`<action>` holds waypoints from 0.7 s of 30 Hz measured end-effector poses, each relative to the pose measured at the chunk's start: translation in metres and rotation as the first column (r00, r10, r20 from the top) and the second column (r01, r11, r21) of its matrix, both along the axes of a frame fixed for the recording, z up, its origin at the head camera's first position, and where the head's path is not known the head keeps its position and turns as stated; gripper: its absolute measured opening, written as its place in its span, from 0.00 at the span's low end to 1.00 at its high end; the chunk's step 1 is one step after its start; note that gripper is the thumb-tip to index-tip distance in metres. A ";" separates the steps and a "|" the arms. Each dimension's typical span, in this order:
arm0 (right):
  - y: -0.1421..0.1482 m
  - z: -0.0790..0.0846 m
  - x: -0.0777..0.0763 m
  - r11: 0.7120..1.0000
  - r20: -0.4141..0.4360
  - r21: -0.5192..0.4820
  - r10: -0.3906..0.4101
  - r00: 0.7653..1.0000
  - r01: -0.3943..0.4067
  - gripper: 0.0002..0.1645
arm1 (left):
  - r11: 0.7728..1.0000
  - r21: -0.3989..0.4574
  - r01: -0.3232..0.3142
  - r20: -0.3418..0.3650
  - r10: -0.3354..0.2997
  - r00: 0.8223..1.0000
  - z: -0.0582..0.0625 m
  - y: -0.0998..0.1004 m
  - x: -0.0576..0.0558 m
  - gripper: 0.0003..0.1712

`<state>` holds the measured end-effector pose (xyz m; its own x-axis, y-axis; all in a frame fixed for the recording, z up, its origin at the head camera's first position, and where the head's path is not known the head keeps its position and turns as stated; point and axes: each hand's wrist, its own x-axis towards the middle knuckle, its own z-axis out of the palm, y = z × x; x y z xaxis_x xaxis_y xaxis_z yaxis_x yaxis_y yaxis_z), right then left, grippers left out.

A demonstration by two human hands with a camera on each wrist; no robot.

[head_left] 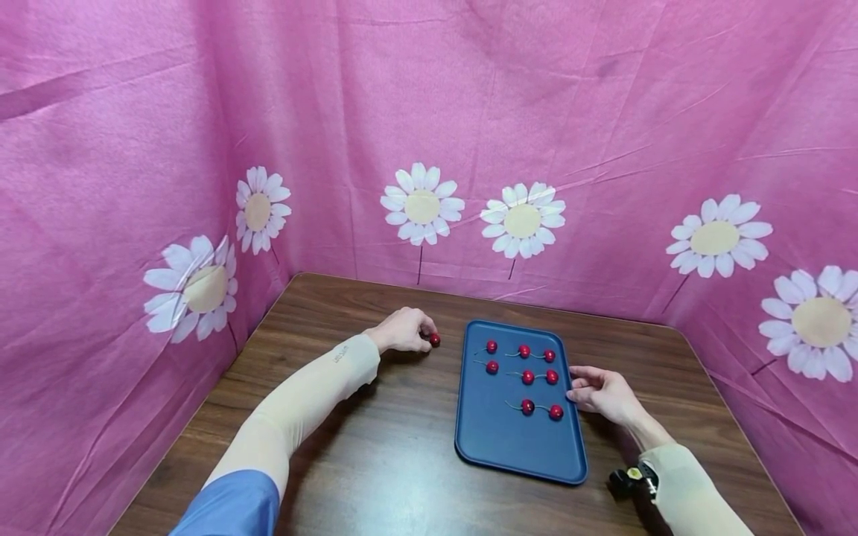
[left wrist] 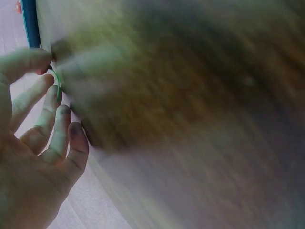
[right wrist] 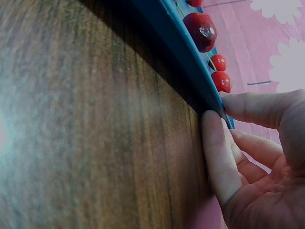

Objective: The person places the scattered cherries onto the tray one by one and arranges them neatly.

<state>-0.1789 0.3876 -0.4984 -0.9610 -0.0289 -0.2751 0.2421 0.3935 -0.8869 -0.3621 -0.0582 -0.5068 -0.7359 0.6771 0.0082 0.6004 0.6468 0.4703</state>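
Observation:
A red cherry [head_left: 435, 339] is pinched between the thumb and forefinger of my left hand [head_left: 404, 330], just left of the tray. In the left wrist view its green stem [left wrist: 58, 82] curves out beside the fingertips, while most of the fruit is hidden. My right hand [head_left: 606, 393] grips the right rim of the dark blue tray [head_left: 509, 450]; in the right wrist view the thumb [right wrist: 255, 106] lies over the rim and the fingers are on its outer side. Several red cherries [head_left: 528, 377] with stems lie on the tray in rows, toward its far and right parts.
The brown wood-grain table [head_left: 375, 461] ends at the back against a pink curtain [head_left: 536, 89] printed with white daisies. More curtain hangs along the left and right sides. A small black device [head_left: 626, 480] is strapped at the right wrist.

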 end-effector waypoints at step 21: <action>0.002 -0.003 -0.003 1.000 0.002 0.003 -0.003 1.000 0.003 0.43 | 0.992 0.120 0.047 -0.025 -0.045 0.999 0.021 0.020 0.036 0.09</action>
